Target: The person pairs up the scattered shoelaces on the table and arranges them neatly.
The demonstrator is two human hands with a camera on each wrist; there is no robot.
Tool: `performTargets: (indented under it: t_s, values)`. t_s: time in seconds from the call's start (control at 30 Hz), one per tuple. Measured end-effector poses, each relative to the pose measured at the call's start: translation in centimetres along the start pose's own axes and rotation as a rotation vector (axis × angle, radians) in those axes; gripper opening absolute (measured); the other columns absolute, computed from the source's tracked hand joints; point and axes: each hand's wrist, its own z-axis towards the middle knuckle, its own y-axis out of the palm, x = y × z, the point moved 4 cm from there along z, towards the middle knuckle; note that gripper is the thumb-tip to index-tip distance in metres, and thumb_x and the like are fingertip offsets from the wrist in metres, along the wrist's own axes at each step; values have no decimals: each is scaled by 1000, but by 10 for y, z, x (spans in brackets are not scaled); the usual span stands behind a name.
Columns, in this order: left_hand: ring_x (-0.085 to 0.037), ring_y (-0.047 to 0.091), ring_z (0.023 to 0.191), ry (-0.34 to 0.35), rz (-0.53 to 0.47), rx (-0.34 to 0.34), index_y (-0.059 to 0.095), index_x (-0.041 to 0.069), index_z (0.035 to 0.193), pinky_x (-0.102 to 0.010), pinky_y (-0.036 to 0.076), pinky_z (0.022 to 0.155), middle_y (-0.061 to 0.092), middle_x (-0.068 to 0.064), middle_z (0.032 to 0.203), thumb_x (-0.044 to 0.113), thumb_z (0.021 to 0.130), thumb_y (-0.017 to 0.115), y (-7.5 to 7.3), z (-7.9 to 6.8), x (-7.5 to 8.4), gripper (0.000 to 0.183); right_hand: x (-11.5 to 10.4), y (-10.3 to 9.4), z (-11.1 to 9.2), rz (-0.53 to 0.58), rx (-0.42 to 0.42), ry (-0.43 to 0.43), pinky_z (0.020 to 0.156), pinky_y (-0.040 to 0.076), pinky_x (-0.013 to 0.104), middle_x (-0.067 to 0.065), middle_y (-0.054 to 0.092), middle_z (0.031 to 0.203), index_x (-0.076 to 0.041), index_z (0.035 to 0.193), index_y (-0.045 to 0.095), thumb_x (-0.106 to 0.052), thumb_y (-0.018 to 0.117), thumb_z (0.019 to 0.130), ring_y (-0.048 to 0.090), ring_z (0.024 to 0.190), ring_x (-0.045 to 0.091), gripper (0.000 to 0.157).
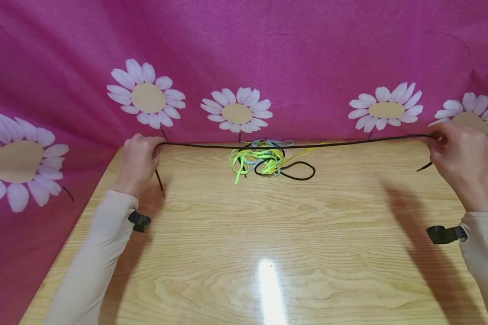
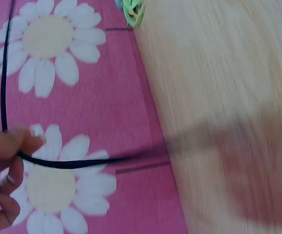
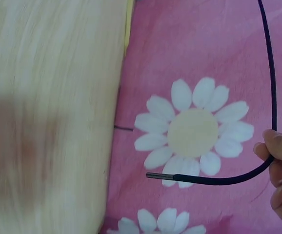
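Note:
A black shoelace point(image 1: 211, 146) stretches nearly straight between both hands, above the far part of the table. My left hand point(image 1: 137, 160) pinches it near one end, and a short tail hangs below the fingers. In the left wrist view that tail is blurred toward its tip. My right hand point(image 1: 465, 158) pinches the lace near its other end between thumb and forefinger. There the loose tail curves out to a hard tip point(image 3: 159, 176) in the right wrist view. Behind the stretched lace lies a tangled pile of shoelaces point(image 1: 264, 160), neon green, yellow, light blue and black.
The wooden table point(image 1: 293, 225) reaches back to a magenta cloth point(image 1: 309, 58) printed with white daisies. A black loop point(image 1: 305, 171) sticks out to the right of the pile. Each sleeve cuff has a black strap device point(image 1: 140, 221). Light glares on the near tabletop.

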Motion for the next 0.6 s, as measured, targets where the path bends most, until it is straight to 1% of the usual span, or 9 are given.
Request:
performTargets:
  t_s: [0.1,0.17,0.2,0.23,0.3,0.4,0.47,0.53,0.6]
  values:
    - [-39,54,75,24,-1,-20,72,-3,94,-53,40,66,69,-20,80,-7,85,66,-9,-5,-8,12,9,-1,-2,1,-4,-4,52,34,49,28,63,85,3,99,65,0,68,84,57,73,43,15]
    - [-39,54,74,60,5,-37,73,-3,92,-54,41,66,69,-19,78,-5,84,68,-14,-8,-12,10,14,-1,-4,2,2,-26,53,32,42,27,63,83,3,96,65,1,70,83,56,72,42,14]
    - [-39,55,74,76,5,-47,73,-2,91,-54,42,67,69,-18,78,-4,83,69,-16,-10,-15,9,17,-1,-6,5,14,-45,54,32,37,26,63,80,3,93,65,2,71,81,57,68,32,13]
    - [-39,55,74,95,4,-59,73,-2,91,-54,42,67,69,-17,78,-5,83,69,-17,-11,-18,9,19,-1,-7,5,21,-63,55,31,33,26,63,79,4,90,65,4,72,79,56,66,30,13]
    - [-39,56,76,120,-3,-80,73,0,90,-55,41,68,70,-15,80,-5,82,70,-20,-16,-24,10,26,-1,-9,28,35,-85,57,29,27,26,63,77,6,87,65,8,72,77,51,65,6,12]
    - [-38,60,78,147,-15,-108,71,2,90,-55,43,70,70,-14,83,-6,82,70,-21,-23,-33,12,36,2,-15,72,27,-98,56,26,16,29,62,77,9,85,63,16,67,74,29,70,-22,14]
    - [-36,63,78,147,-27,-128,71,1,90,-54,46,70,70,-14,84,-8,81,69,-23,-29,-39,14,43,4,-19,109,20,-108,56,26,12,31,61,76,11,84,61,22,64,72,20,73,-29,17]
    - [-33,64,74,145,-34,-159,70,-1,91,-52,49,69,69,-14,83,-11,80,68,-23,-35,-44,15,49,6,-24,140,12,-119,56,25,7,31,59,73,13,82,60,28,61,69,20,74,-31,20]
    - [-30,63,69,133,-36,-199,69,-2,93,-50,50,67,68,-14,81,-15,78,66,-25,-40,-48,20,55,7,-29,191,26,-138,58,25,4,4,62,63,14,78,58,32,60,66,23,74,-31,22]
